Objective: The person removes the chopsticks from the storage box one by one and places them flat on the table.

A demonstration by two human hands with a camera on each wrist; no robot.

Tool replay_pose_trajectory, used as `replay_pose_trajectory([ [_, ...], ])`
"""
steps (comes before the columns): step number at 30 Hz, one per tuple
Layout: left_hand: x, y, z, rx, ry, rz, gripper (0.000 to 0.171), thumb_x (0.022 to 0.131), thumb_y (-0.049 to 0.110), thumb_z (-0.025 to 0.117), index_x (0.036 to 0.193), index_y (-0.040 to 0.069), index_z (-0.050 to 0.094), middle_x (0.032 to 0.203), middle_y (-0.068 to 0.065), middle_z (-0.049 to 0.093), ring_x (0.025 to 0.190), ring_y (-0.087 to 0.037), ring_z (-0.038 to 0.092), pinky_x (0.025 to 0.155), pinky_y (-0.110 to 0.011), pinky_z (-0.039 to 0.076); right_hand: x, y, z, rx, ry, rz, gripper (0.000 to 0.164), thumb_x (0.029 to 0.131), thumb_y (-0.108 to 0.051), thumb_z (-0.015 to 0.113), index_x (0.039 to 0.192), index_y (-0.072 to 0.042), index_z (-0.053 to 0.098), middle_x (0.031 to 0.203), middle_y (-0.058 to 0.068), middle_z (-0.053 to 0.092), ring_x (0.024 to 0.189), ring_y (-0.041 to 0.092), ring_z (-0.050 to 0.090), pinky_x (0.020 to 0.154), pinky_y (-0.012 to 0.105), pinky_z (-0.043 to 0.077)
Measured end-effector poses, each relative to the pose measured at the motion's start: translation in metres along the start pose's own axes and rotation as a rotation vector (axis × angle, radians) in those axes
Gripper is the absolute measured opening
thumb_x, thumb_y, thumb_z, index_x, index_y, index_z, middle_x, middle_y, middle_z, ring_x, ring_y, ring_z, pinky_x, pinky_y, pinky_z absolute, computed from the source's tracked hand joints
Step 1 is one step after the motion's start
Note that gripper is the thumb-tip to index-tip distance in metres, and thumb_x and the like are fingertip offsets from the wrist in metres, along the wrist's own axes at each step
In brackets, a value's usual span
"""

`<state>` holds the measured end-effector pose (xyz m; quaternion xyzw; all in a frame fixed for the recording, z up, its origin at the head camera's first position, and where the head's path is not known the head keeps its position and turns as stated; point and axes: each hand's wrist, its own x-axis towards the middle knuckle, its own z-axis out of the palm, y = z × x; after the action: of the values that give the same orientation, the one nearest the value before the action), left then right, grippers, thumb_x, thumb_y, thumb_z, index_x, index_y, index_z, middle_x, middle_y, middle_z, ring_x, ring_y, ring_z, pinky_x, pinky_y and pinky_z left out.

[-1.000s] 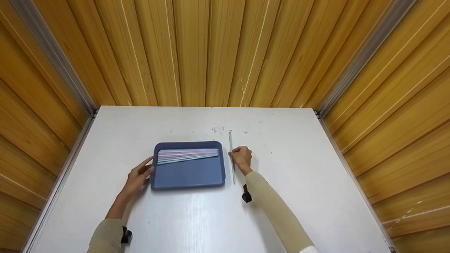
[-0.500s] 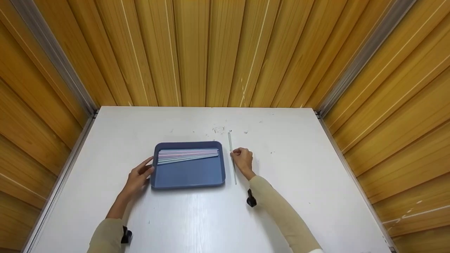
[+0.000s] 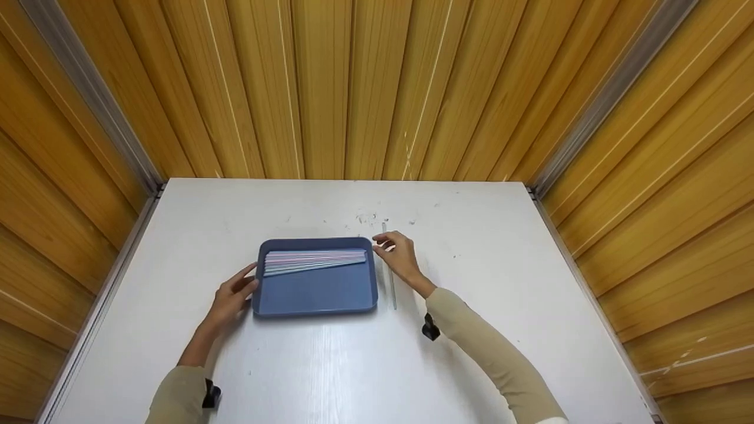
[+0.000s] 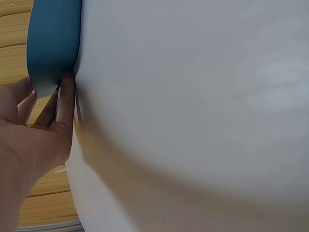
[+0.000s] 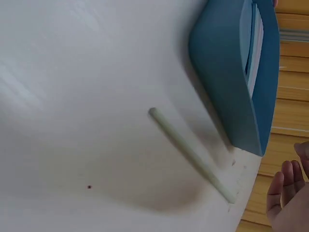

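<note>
A blue rectangular tray (image 3: 318,294) lies on the white table, with several pastel drinking straws (image 3: 315,259) side by side along its far half. My left hand (image 3: 228,300) is at the tray's left end, thumb and fingertips touching its outer wall; the left wrist view shows those fingers (image 4: 66,104) at the tray's corner. A single pale green straw (image 5: 190,154) lies on the table just right of the tray. Above this straw, my right hand (image 3: 400,253) has its thumb and fingers apart, holding nothing, with fingertips close to the tray's far right corner.
Small dark marks (image 3: 366,218) dot the table (image 3: 500,265) behind the tray. Yellow wood-patterned panels (image 3: 347,88) stand behind the table and at both sides, with grey metal rails at the corners. A black device (image 3: 430,327) is strapped at the right wrist.
My right hand has let go of the single straw and moved up and left toward the tray's far corner. The straw's near end shifted slightly right. My left hand and the tray stay put.
</note>
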<state>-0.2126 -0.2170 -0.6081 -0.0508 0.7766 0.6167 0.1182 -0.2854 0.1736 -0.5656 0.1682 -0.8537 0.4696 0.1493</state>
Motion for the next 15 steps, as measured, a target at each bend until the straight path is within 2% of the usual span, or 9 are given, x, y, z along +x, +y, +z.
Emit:
replay_pose_trajectory([
  [4,0.0,-0.001,0.0,-0.002,0.003,0.007,0.055,0.109,0.02,0.05,0.161,0.017,0.032,0.158,-0.029,0.039,0.146,-0.043,0.042,0.116,-0.052,0.044,0.007,-0.018,0.009,0.023,-0.101,-0.022,0.018,0.088,-0.001,0.077,0.105,0.006,0.074,0.098,0.021,0.073,0.086,0.034,0.071,0.07,0.028,0.06],
  [8,-0.001,-0.001,0.002,0.001,0.009,0.017,0.054,0.109,0.02,0.051,0.161,0.016,0.034,0.157,-0.029,0.042,0.144,-0.042,0.045,0.115,-0.051,0.045,0.014,-0.034,0.024,0.047,-0.221,-0.049,0.018,0.091,-0.002,0.075,0.107,0.007,0.074,0.1,0.02,0.073,0.09,0.033,0.071,0.077,0.036,0.063],
  [11,-0.002,0.0,0.002,0.0,0.008,0.017,0.054,0.109,0.021,0.051,0.161,0.017,0.034,0.157,-0.028,0.043,0.144,-0.042,0.045,0.115,-0.051,0.046,0.02,-0.044,0.037,0.058,-0.318,-0.076,0.016,0.091,0.0,0.074,0.106,0.006,0.074,0.101,0.021,0.073,0.092,0.035,0.071,0.081,0.046,0.062],
  [15,-0.003,0.0,0.002,-0.024,-0.001,0.025,0.055,0.109,0.02,0.05,0.161,0.017,0.033,0.158,-0.029,0.041,0.145,-0.043,0.043,0.116,-0.053,0.043,0.025,-0.051,0.055,0.033,-0.444,-0.118,0.016,0.09,0.003,0.072,0.105,0.008,0.075,0.101,0.023,0.074,0.091,0.036,0.071,0.081,0.044,0.063],
])
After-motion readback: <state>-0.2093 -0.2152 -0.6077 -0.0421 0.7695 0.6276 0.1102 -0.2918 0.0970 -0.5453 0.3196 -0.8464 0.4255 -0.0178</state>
